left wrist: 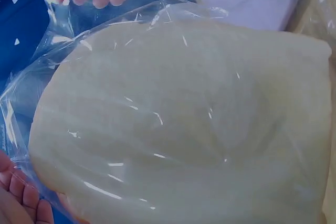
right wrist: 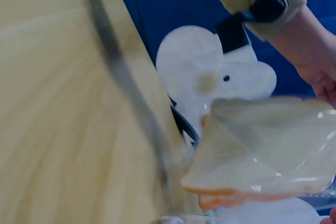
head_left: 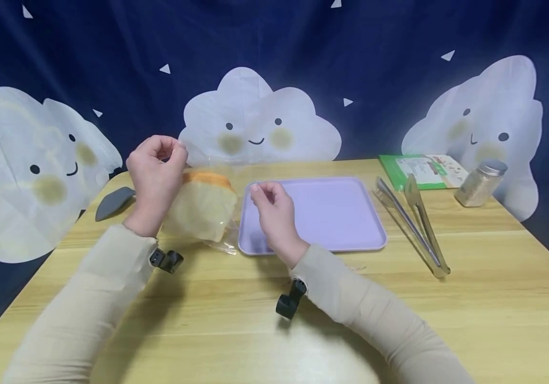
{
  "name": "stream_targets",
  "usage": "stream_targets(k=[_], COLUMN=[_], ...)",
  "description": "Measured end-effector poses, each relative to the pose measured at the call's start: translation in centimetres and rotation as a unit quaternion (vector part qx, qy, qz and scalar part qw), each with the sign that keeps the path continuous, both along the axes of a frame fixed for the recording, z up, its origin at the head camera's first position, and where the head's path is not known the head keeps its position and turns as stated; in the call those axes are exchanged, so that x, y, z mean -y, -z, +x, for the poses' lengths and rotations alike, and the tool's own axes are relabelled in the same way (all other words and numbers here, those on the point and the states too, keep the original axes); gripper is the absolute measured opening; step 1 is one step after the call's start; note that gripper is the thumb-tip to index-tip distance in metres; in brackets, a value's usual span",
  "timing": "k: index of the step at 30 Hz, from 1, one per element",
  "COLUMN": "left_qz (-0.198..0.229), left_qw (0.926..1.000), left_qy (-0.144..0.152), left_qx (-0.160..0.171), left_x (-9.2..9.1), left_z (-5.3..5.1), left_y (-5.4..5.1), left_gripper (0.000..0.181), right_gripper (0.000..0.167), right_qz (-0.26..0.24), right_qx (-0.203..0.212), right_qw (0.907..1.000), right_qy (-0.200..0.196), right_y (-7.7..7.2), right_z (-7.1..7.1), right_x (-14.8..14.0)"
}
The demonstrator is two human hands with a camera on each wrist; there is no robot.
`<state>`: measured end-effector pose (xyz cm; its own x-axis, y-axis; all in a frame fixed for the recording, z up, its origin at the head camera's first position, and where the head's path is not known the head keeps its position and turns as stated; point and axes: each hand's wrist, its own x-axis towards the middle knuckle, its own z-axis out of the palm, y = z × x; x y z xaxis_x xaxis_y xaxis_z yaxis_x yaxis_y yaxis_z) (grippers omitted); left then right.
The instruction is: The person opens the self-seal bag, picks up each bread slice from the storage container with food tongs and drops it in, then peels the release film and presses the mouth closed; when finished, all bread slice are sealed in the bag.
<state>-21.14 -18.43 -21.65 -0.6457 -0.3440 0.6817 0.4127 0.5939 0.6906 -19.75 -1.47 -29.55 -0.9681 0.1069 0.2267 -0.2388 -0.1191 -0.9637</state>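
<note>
A clear plastic bag [head_left: 226,242] with slices of white bread [head_left: 202,205] in it hangs between the hands, left of the purple tray. My left hand [head_left: 156,168] pinches the bag's upper edge between thumb and fingers. To the right and lower, my right hand [head_left: 276,218] has its thumb and forefinger together at the other side of the bag's rim, over the tray's left part. The bread [left wrist: 184,114] fills most of the left wrist view, with film stretched past it towards both hands. Orange-brown crust [right wrist: 226,198] shows along the slices' edge in the right wrist view.
The purple tray [head_left: 337,213] lies mid-table. Right of it are metal tongs [head_left: 425,226], a green-and-white pouch [head_left: 428,170] and a glass jar [head_left: 481,184] with a silver lid. A dark grey flat object [head_left: 115,204] lies at the left edge. Behind hangs a blue cloud-print curtain [head_left: 279,32].
</note>
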Motion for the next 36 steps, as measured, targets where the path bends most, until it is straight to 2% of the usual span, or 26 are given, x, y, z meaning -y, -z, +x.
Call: stream_targets(k=[3, 6, 10, 14, 17, 21, 25, 28, 31, 35, 36], left_qz=[0.029, 0.069, 0.122, 0.174, 0.226, 0.275, 0.273, 0.27, 0.298, 0.373, 0.389], left_qw=[0.9994, 0.9968, 0.9912, 0.9824, 0.9684, 0.9475, 0.9387, 0.9293, 0.9079, 0.8626, 0.8537], left_qy=[0.012, 0.026, 0.033, 0.037, 0.073, 0.142, 0.197, 0.239, 0.281, 0.33, 0.336], left_qx=[-0.015, -0.029, -0.037, -0.057, -0.075, -0.082, -0.075, -0.079, -0.09, -0.088, -0.086], left_x=[-0.1, -0.3, -0.4, -0.3, -0.3, -0.9, -1.6, -2.5, -4.1, -7.0, -7.6], left_z=[0.3, 0.7, 1.1, 1.3, 1.4, 1.8, 2.1, 2.4, 2.7, 3.2, 3.3], left_y=[-0.2, -0.6, -1.0, -1.4, -1.5, -1.1, -0.2, 0.5, 1.0, 1.6, 1.7], left_gripper=[0.016, 0.018, 0.021, 0.023, 0.023, 0.025, 0.027, 0.025, 0.023, 0.024, 0.024], right_gripper=[0.014, 0.011, 0.009, 0.013, 0.018, 0.02, 0.022, 0.023, 0.024, 0.027, 0.027], right_qz=[-0.007, -0.02, -0.033, -0.071, -0.096, -0.098, -0.092, -0.098, -0.118, -0.176, -0.192], right_qx=[-0.007, -0.031, -0.07, -0.089, -0.096, -0.114, -0.136, -0.146, -0.155, -0.169, -0.169], right_qw=[0.9999, 0.9993, 0.9967, 0.9931, 0.9901, 0.9872, 0.9852, 0.9837, 0.9804, 0.9692, 0.9665], right_qy=[-0.004, -0.011, -0.024, -0.031, -0.037, -0.053, -0.048, -0.037, -0.033, -0.027, -0.02], right_y=[-0.3, -0.7, -1.5, -2.5, -3.4, -4.7, -5.6, -5.9, -5.9, -5.8, -5.7], right_z=[-0.5, -0.9, -1.2, -1.5, -1.5, -1.3, -1.1, -0.9, -0.6, -0.2, -0.1], right_x=[-0.5, -1.1, -1.9, -3.0, -3.9, -5.3, -6.6, -7.0, -6.6, -5.5, -5.3])
